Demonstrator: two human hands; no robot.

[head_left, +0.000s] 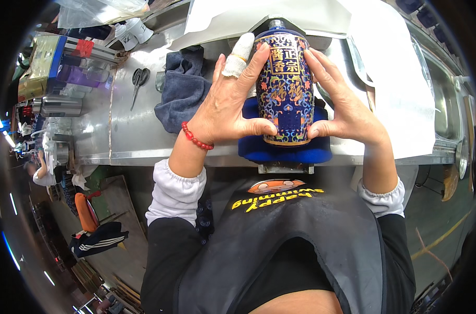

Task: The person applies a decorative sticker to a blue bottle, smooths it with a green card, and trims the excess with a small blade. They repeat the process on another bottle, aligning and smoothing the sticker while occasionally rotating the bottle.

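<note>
I see both hands clamped on a blue bottle (285, 89) lying on its side on a blue pad (285, 149): left hand (230, 102) and right hand (342, 107) press its flanks, thumbs at its base, likely to stop the glazed, rounded body rolling (one left finger is bandaged). Left of the bottle lie a grey cloth (183, 89) and scissors (139, 79) on the steel bench (128, 131).

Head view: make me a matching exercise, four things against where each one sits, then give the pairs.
Things:
1. bottle
2. scissors
3. grey cloth
4. red bead bracelet

Places:
A. on the left wrist
B. between both hands, on the blue pad
C. flat on the metal bench, left of the cloth
D. bunched just left of the left hand

Pairs: 1-B, 2-C, 3-D, 4-A
</note>
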